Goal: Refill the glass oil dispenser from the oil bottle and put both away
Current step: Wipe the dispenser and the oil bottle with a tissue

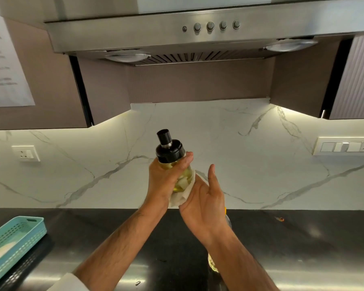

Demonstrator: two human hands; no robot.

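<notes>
The glass oil dispenser (172, 158) is held up in front of the marble backsplash (261, 164), just below the centre of the view, tilted slightly toward 11 o'clock. Its black cap (168, 147) is seated on top, and yellow oil is seen through the glass. The dispenser is grasped by the left hand (166, 179), whose fingers are curled round the body just under the cap. A white cloth (181, 196) is pressed against the lower side of the dispenser at about 5 o'clock by the right hand (204, 202); the thumb is raised clear, and the cloth is gripped between palm and fingers. The oil bottle (213, 263) is largely hidden behind the right forearm, toward 5 o'clock of the dispenser; only a strip of yellow oil and an orange edge are seen. A teal basket (17, 234) lies on the dark counter (303, 238) at 8 o'clock. A steel range hood (177, 32) is mounted at 12 o'clock.
</notes>
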